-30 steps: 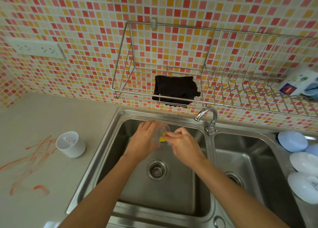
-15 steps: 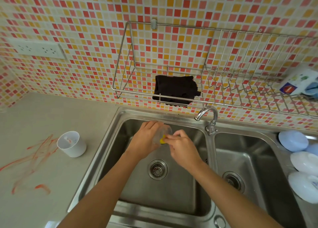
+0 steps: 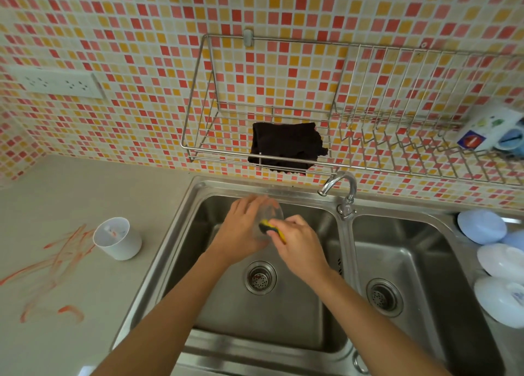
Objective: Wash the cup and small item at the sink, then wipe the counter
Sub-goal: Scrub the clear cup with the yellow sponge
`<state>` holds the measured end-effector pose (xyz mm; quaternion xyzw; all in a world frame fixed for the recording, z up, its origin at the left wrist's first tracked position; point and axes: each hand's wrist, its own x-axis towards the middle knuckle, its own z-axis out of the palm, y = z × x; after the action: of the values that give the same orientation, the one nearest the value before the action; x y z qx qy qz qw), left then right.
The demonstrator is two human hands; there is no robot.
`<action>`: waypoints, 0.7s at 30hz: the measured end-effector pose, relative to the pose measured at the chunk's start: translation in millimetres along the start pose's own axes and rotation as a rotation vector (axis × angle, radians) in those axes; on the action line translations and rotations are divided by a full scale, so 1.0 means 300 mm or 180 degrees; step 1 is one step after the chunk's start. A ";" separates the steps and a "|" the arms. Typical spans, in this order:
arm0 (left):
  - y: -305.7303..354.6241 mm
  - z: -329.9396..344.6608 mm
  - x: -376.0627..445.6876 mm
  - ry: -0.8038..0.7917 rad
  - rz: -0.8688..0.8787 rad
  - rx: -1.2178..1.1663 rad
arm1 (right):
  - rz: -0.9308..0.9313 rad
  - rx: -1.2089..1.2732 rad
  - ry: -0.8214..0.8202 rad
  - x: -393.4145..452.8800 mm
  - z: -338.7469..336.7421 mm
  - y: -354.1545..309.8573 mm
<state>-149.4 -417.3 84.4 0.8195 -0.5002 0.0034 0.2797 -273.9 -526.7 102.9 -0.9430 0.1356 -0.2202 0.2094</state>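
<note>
Over the left sink basin (image 3: 272, 313), my left hand (image 3: 241, 231) holds a clear glass cup (image 3: 272, 213) tipped on its side. My right hand (image 3: 300, 242) grips a yellow and dark sponge (image 3: 269, 227) and presses it into the cup's mouth. A white plastic cup (image 3: 117, 238) with small items inside stands upright on the grey counter (image 3: 71, 200), left of the sink. Orange-red smears (image 3: 48, 273) mark the counter beside and in front of it. A dark cloth (image 3: 286, 149) hangs in the wire rack on the wall.
The tap (image 3: 340, 187) stands between the two basins, its spout over the left one. The right basin (image 3: 411, 285) holds nothing visible. Several pale bowls (image 3: 482, 226) lie upside down at the right edge. A wire dish rack (image 3: 397, 137) holds a white bottle (image 3: 493, 129). A socket strip (image 3: 56, 83) sits on the tiled wall.
My right hand has drawn back a little, so more of the sponge shows at the cup's mouth. My left hand keeps the cup in nearly the same place.
</note>
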 end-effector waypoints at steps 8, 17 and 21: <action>-0.002 0.005 -0.013 0.0244 -0.0309 0.0275 | 0.0218 0.0722 -0.0335 -0.002 -0.011 -0.060; 0.009 -0.017 0.012 -0.0020 0.0050 -0.0114 | -0.0567 -0.0799 -0.0666 0.025 0.019 0.062; 0.038 -0.030 0.031 -0.0071 0.0135 0.0146 | -0.0249 -0.0657 -0.0321 -0.003 0.059 0.031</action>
<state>-151.7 -424.8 100.0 0.8149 -0.5203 0.0116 0.2552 -267.9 -528.7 84.0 -0.9740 0.1101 -0.1653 0.1091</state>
